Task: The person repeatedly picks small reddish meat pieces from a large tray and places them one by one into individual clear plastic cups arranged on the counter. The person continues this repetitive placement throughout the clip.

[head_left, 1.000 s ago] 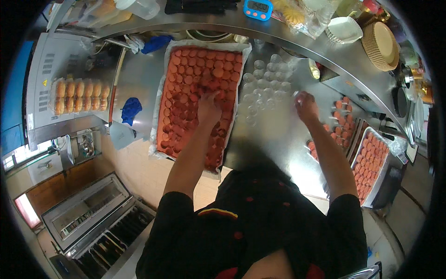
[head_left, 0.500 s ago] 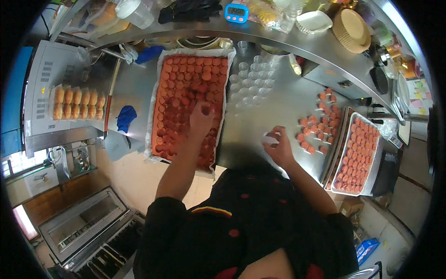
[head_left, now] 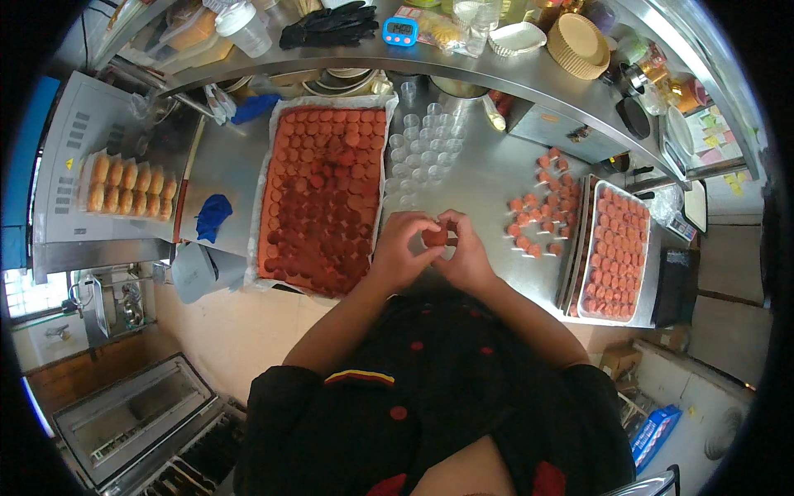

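My left hand [head_left: 400, 252] and my right hand [head_left: 468, 258] meet in front of my body. A small round of red cake [head_left: 433, 239] is between them, with the fingertips of both curled around it. Any cup around the round is hidden by the fingers. On the left, closest to my left hand, lies a big paper-lined sheet of red cake [head_left: 273, 240] cut into many rounds. Several clear plastic cups [head_left: 422, 157] stand in rows just beyond my hands. To the right, filled cups with red rounds [head_left: 538, 211] are grouped on the steel table.
A metal tray [head_left: 585, 285] of red rounds sits at the right end of the steel table [head_left: 463, 186]. A shelf [head_left: 306, 56] with a blue timer [head_left: 399, 31] runs along the back. Packed buns [head_left: 132, 183] and a blue cloth [head_left: 214, 217] are at the left.
My left hand has come from over the cake sheet toward my body with a red round. My right hand has moved left to meet it. The view has shifted slightly.
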A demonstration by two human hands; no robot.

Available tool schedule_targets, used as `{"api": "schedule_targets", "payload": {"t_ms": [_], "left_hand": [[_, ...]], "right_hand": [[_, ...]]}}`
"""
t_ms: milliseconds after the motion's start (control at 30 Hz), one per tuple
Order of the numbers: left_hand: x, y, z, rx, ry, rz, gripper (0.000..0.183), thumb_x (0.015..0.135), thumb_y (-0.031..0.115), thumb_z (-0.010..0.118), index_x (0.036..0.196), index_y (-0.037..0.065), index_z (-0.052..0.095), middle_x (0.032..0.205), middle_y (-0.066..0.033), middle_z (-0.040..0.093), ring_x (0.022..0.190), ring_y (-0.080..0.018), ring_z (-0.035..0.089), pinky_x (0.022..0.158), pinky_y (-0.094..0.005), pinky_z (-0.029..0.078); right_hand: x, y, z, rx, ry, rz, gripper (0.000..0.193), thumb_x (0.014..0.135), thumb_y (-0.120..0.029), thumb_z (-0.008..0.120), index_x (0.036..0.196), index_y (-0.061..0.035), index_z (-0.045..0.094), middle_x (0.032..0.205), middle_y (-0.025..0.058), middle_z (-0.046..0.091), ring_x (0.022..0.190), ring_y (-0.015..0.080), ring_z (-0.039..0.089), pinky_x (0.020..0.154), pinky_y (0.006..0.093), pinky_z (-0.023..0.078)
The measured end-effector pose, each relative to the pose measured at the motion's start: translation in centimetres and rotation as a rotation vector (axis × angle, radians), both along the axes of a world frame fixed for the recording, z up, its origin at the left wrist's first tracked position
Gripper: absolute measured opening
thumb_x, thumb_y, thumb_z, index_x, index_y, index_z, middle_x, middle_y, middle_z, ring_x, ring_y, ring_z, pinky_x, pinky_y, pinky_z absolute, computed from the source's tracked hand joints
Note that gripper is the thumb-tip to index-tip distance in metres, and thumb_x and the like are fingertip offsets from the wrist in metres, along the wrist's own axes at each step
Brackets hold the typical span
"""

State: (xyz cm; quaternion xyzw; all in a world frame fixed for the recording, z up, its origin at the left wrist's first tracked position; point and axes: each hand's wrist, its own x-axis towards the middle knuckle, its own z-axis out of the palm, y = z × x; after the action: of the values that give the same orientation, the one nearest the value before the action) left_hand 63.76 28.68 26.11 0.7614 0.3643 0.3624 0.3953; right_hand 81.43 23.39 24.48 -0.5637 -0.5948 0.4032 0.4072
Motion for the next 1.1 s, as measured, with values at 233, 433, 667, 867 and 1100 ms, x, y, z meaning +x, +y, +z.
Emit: {"api": "schedule_targets", "payload": {"t_ms": [233, 433, 667, 867, 1100], "left_hand": [[0.0, -1.9, -3.2, -0.640, -0.465, 0.073, 0.041, 0.088, 0.006, 0.078, 0.124, 0.005, 0.059, 0.132, -0.0134, 0.059, 0.122, -0.0247, 0.060, 0.101, -0.0402, 0.053], [0.9, -1.7, -0.5, -0.885, -0.468, 0.101, 0.045, 0.091, 0.004, 0.076, 0.131, 0.003, 0.055, 0.129, -0.0130, 0.058, 0.114, -0.0224, 0.064, 0.094, -0.0375, 0.057], [1.4, -1.3, -1.8, -1.073, -0.546, -0.022, 0.041, 0.093, 0.001, 0.071, 0.131, 0.001, 0.053, 0.109, -0.0101, 0.066, 0.098, -0.0204, 0.068, 0.086, -0.0343, 0.057], [1.9, -0.6, -2.4, -0.915, -0.296, 0.050, 0.031, 0.093, -0.002, 0.065, 0.123, -0.001, 0.056, 0.107, -0.0113, 0.067, 0.092, -0.0200, 0.068, 0.082, -0.0343, 0.058], [3.8, -2.1, -5.5, -0.929, -0.400, 0.210, 0.024, 0.092, 0.001, 0.066, 0.115, -0.002, 0.061, 0.098, -0.0099, 0.069, 0.086, -0.0177, 0.067, 0.075, -0.0315, 0.055]], "right_hand": [[-0.7, -0.7, 1.5, 0.119, -0.097, -0.012, 0.059, 0.080, 0.000, 0.080, 0.132, -0.0061, 0.053, 0.130, 0.0195, 0.055, 0.116, 0.0380, 0.064, 0.094, 0.0422, 0.059], [-0.9, -1.1, 1.6, 0.229, -0.162, -0.018, 0.058, 0.077, 0.002, 0.080, 0.129, -0.0068, 0.056, 0.127, 0.0189, 0.056, 0.115, 0.0377, 0.064, 0.092, 0.0415, 0.059], [-0.7, -1.3, 1.6, 0.206, -0.115, -0.023, 0.061, 0.075, 0.003, 0.081, 0.129, -0.0077, 0.056, 0.126, 0.0178, 0.057, 0.118, 0.0387, 0.061, 0.092, 0.0407, 0.060], [0.1, -1.3, 1.6, 0.288, -0.185, 0.063, 0.063, 0.075, 0.001, 0.082, 0.132, -0.0079, 0.058, 0.133, 0.0182, 0.058, 0.120, 0.0402, 0.058, 0.099, 0.0451, 0.055], [1.3, -1.4, 0.9, 0.242, -0.316, 0.130, 0.064, 0.075, -0.002, 0.080, 0.134, -0.0106, 0.058, 0.132, 0.0178, 0.059, 0.121, 0.0419, 0.058, 0.104, 0.0473, 0.050]]}}
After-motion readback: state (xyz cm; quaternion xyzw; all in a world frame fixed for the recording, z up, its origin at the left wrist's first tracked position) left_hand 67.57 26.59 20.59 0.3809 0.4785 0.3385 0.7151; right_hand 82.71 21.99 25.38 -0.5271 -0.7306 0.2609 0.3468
